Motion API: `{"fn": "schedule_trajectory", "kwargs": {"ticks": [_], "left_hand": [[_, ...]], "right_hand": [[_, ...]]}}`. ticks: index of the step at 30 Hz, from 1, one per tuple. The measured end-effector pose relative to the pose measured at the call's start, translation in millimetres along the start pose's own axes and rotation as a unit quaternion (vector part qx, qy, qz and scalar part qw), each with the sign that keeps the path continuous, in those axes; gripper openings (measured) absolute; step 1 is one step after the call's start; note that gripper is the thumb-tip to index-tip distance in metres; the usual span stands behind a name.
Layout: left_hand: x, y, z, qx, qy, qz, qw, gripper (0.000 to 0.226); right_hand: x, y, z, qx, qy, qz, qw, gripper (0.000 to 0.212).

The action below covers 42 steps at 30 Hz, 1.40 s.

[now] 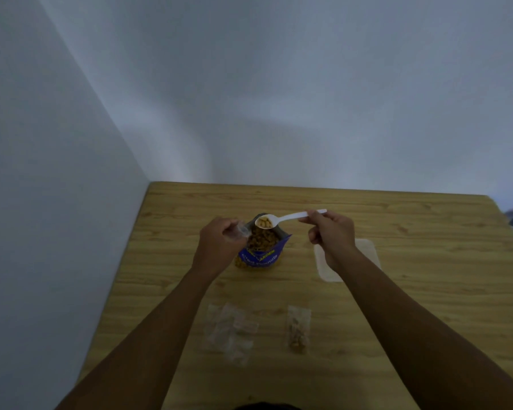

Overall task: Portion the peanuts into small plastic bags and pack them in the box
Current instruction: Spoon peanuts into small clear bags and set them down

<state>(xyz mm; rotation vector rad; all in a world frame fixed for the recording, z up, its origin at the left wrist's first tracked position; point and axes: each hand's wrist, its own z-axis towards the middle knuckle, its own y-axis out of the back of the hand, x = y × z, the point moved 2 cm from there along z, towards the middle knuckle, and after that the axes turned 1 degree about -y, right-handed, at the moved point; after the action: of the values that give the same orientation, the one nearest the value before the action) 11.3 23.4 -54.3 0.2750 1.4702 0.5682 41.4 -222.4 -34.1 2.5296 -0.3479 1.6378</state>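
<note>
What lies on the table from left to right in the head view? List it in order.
pile of empty small bags → open peanut pouch → small bag with peanuts → clear plastic box

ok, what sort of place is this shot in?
Likely a plain room, home or office, not a packing line: a wood-grain table in a corner of bare white walls, holding a peanut pouch and a few small plastic bags.

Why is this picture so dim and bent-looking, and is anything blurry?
Head view: the light is dim and bluish, with a soft grey shadow on the pale wall. Head view: the wide lens bows the edges of the wooden table and stretches the forearms. Head view: the white plastic spoon in the right hand looks sharpest; the clear plastic bags nearest the camera look soft.
</note>
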Motion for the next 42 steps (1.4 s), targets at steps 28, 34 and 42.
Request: {"fn": "schedule_trajectory", "kwargs": {"ticks": [28, 34, 42], "left_hand": [[2.5, -1.3, 1.0, 0.003, 0.015, -0.005, 1.000, 0.023], [14.3, 8.6, -9.8, 0.022, -0.017, 0.038, 0.999, 0.016], [25.7, 6.9, -8.9, 0.047, -0.030, 0.085, 0.995, 0.010]], "right_hand": [[42.1, -19.9, 0.0, 0.073, 0.333, -0.200, 0.919, 0.013], [-4.2, -24.4, 1.6, 0.098, 0.359, -0.399, 0.838, 0.012], [-28.5, -27.7, -1.9, 0.033, 0.318, -0.383, 0.867, 0.014]]}}
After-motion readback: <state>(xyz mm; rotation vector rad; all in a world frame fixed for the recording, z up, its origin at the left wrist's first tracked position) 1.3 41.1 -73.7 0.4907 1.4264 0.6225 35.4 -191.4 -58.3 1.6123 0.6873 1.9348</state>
